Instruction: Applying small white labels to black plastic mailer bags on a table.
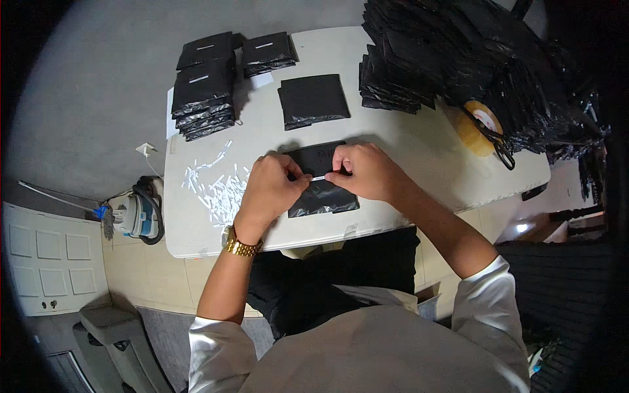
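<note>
A black plastic-wrapped package [324, 200] lies flat at the table's near edge, straight in front of me. Over it, a small white paper strip [318, 178] is stretched between my two hands. My left hand [272, 187] pinches its left end, and my right hand [367, 171] pinches the right end. Both hands rest close to the package's surface. Left of my left hand spreads a loose pile of white paper strips [221, 200]. Just beyond the package sits another black package [314, 99] with no strip showing on its top.
Stacked black packages with white strips [203, 92] stand at the far left, beside a smaller stack [268, 54]. A tall heap of black packages [445, 52] fills the far right. A tape roll [478, 128] and black-handled scissors [501, 147] lie before it on the white table [419, 167].
</note>
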### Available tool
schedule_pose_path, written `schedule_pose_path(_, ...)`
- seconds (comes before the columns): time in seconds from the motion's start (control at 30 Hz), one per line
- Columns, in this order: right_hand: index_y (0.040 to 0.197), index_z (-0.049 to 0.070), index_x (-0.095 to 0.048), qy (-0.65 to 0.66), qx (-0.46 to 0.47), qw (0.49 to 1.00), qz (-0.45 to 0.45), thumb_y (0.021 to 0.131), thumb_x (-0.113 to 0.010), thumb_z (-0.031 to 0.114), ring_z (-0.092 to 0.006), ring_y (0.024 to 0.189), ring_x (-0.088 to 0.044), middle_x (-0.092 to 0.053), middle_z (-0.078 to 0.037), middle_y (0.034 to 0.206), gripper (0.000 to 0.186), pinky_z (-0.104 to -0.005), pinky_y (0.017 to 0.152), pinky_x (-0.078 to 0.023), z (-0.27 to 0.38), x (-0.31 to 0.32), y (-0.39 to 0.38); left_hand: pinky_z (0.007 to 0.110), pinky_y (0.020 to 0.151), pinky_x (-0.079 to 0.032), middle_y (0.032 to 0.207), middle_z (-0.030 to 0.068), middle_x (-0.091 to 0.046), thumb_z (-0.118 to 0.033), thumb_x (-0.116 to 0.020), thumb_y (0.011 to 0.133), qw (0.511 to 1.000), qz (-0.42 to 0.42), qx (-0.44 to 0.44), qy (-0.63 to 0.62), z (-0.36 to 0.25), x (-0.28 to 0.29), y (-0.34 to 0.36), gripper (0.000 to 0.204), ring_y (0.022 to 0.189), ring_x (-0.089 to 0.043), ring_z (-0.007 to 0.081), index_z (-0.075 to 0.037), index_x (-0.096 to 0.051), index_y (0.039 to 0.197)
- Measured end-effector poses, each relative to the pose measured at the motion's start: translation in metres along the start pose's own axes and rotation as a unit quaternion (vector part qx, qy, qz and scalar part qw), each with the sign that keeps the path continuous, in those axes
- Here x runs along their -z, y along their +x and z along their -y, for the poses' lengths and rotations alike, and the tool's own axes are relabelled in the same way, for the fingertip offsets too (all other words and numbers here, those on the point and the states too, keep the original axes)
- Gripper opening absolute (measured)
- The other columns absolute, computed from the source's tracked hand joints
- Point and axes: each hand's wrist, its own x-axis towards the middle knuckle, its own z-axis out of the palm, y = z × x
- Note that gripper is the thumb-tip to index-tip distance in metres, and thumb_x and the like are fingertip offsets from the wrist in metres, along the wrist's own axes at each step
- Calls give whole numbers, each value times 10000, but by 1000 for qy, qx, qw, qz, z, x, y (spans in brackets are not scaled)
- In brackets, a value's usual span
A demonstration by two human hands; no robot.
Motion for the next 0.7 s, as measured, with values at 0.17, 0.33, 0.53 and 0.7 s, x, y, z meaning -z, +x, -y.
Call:
schedule_pose_path(0.17, 1077, 39, -743, -27, 2, 1000, 5, 975, -805, 194, -345, 956, -738, -749, -160, 1035, 195, -471, 906, -577, 9, 18, -17, 412, 770, -562, 869, 161, -701, -125, -886, 865, 998, -41, -31, -30, 12, 3, -15, 195, 777, -687, 294, 8, -823, 993)
schedule_pose_path(0.33, 1327, 31, -724, -116, 104, 987, -50, 1029, -733, 169, -356, 1287, -654, -652, -175, 1427, 328, -490, 1113, -514, 16, 5, -48, 430, 936, -540, 1181, 165, -647, -37, -759, 958, 968, -144, -194, 74, 3, -13, -53, 300, 1084, -608, 336, -40, -818, 1252)
schedule_pose_path(0.53, 1377, 22, -746, -208, 128, 969, -41, 1047, -714, 196, -382, 1472, -552, -631, -191, 1525, 373, -561, 1207, -451, 16, -14, -55, 477, 994, -487, 1256, 185, -610, -91, -742, 943, 964, -133, -187, 132, -4, -33, -66, 403, 1171, -561, 376, -28, -798, 1338)
schedule_pose_path(0.7, 1362, 19, -752, -213, 126, 968, -44, 1046, -722, 214, -375, 1444, -572, -642, -185, 1509, 372, -535, 1211, -456, 17, -13, -57, 464, 1000, -534, 1227, 201, -647, -34, -734, 953, 969, -144, -178, 97, 3, -31, -67, 346, 1137, -614, 387, -17, -811, 1290)
